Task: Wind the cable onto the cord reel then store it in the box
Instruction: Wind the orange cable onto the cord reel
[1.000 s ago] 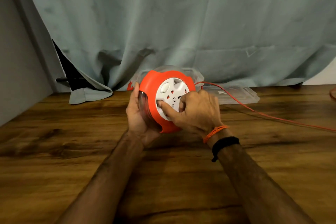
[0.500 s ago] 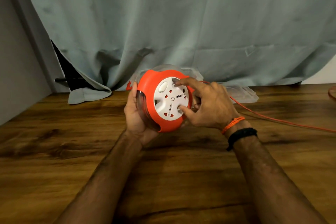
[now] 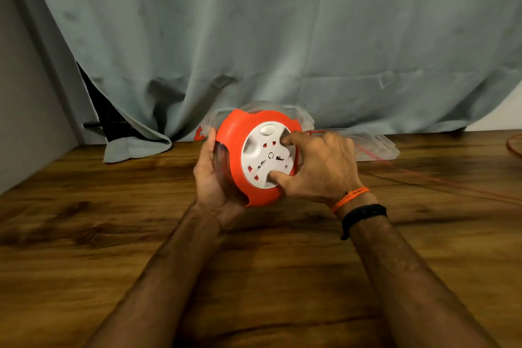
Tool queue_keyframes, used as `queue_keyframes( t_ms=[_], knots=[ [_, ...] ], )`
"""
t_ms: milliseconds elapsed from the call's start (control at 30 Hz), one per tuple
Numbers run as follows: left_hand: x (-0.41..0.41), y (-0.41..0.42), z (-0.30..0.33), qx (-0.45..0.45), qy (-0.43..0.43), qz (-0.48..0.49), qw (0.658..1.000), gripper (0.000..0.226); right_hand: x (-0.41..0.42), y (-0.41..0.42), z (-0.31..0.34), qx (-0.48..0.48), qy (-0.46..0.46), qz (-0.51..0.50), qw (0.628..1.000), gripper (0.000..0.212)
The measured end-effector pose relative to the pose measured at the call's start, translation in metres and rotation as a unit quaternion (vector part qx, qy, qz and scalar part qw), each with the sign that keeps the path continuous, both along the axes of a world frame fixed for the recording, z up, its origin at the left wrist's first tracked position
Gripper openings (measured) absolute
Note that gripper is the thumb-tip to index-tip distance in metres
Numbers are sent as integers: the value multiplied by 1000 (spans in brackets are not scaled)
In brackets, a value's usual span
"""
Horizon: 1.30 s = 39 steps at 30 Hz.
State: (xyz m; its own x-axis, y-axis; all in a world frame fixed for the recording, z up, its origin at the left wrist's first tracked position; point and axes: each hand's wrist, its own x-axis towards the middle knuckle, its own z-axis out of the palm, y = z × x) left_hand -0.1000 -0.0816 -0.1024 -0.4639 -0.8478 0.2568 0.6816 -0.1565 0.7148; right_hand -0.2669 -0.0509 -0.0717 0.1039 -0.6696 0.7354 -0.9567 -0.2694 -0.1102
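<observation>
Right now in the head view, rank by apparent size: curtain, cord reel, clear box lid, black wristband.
1. curtain, by far the largest.
2. cord reel; it is nearer the camera than the lid, so this place is unsure.
3. clear box lid, partly hidden.
4. black wristband.

home: curtain [image 3: 254, 37], wooden table [image 3: 84, 234]

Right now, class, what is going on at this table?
A person is winding an orange cable onto a cord reel. The left hand holds the reel's clear back, above the wooden table. The right hand grips the white socket face with finger and thumb. Much cable trails off to the right. A clear plastic box lies behind, by the curtain.
</observation>
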Motion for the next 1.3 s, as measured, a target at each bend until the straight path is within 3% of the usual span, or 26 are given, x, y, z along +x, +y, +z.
queue_keyframes(
  t_ms=[233,433,567,700,900,1100,1300],
  knots=[
    [-1,2,4,-5,9,34,999,79,29,1,-8,23,-53,-69,996,80],
    [-1,1,4,2,15,17,1000,86,26,1,-2,34,-56,-36,997,79],
    [1,0,2,16,12,1,1000,90,9,2,7,12,-89,51,995,61],
    [1,-1,-2,25,16,-17,999,86,-4,6,14,14,-47,97,994,28],
    [-1,0,-2,21,14,-51,998,91,-3,9,15,34,11,95,995,61],
    [0,1,-2,22,10,-39,999,92,-3,5,10,18,34,61,997,62],
    [0,0,-2,-1,13,-36,999,91,-2,3,4,-9,-5,23,1000,66]
  ],
)
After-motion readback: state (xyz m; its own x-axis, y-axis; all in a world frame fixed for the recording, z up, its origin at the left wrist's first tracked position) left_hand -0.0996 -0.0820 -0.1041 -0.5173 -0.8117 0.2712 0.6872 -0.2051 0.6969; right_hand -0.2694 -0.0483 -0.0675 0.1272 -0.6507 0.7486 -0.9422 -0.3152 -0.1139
